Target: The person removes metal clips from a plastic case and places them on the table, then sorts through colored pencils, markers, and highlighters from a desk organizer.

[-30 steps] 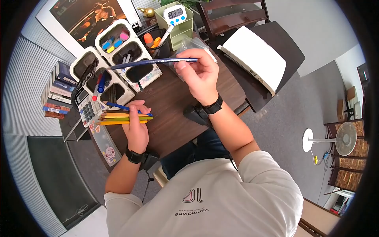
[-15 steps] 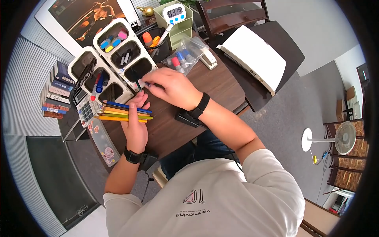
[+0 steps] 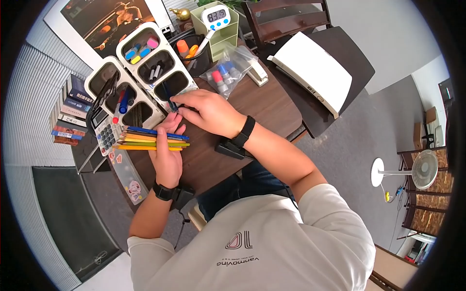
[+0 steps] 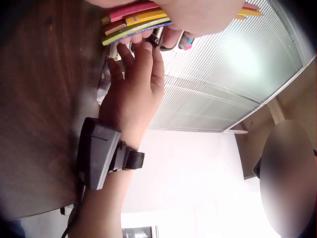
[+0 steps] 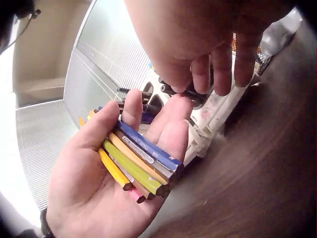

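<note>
Across the palm of my left hand lies a bundle of colored pencils, blue, orange, green, yellow and pink among them, held down by the thumb. My right hand is at the near edge of the white desk organizer. Its thumb and index finger pinch the end of a slim dark pen, which leans into the nearest compartment of that organizer. In the right wrist view the dark round end shows by the fingertips. The left fingertips reach up close beneath the right hand.
Highlighters and black markers fill other compartments. Behind stand a black mesh cup and a white timer. A plastic bag of bottles and a stapler lie rightward. A calculator sits left.
My right hand came down and left from above the table, where it held a long dark blue pencil, to the organizer's near compartment. My left hand keeps its bundle almost still.
</note>
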A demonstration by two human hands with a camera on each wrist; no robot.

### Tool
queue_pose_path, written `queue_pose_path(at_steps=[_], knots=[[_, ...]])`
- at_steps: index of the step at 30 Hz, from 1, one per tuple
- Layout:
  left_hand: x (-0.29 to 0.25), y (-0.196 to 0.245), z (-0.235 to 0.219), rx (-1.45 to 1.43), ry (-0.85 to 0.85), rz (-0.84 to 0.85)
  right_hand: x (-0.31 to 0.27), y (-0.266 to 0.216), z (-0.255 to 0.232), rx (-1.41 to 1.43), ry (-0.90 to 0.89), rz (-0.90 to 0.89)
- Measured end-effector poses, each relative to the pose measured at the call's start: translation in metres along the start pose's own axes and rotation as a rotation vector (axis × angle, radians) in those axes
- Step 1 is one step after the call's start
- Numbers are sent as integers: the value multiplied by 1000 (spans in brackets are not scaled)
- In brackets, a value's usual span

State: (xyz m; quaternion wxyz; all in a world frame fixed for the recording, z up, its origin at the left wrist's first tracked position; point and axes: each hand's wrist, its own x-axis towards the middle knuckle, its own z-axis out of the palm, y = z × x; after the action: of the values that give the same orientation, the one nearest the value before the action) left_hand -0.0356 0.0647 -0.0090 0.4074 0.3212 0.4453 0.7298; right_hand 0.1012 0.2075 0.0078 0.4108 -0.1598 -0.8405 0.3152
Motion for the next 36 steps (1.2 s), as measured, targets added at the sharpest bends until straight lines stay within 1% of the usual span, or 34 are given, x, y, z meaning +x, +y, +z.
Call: queue_pose_path(at_steps=[6,10,13,15,19,25,31,33,34,36], knots=[[1,-1,-1,-15,11,28,-2,-4,1,93,-47,55],[1,-3,-3,20,35,29,-2,-4,0,84,-34,64],[1,-1,-1,21,44,16,0,-3,-1,58,-13,28],[1,-1,1,10,48,-5,0,-3,0,71,-31,-29],[-1,0,2,5,21,11,0,0,2,56,-33,-80],[-1,0,0,18,-20,20,1,-3,-2,100,-67,-30],[0,0,2,18,-52,7,-1,-3,-1,120,-53,-5],[0,0,3,-8,-52,7,0,-2,0,78,2,-12],[-1,-2,2,29,-36,9,0,-2,-1,78,3,-15],[-1,-4,-2,66,-19,16,0,-5,-6,127,86,-76]])
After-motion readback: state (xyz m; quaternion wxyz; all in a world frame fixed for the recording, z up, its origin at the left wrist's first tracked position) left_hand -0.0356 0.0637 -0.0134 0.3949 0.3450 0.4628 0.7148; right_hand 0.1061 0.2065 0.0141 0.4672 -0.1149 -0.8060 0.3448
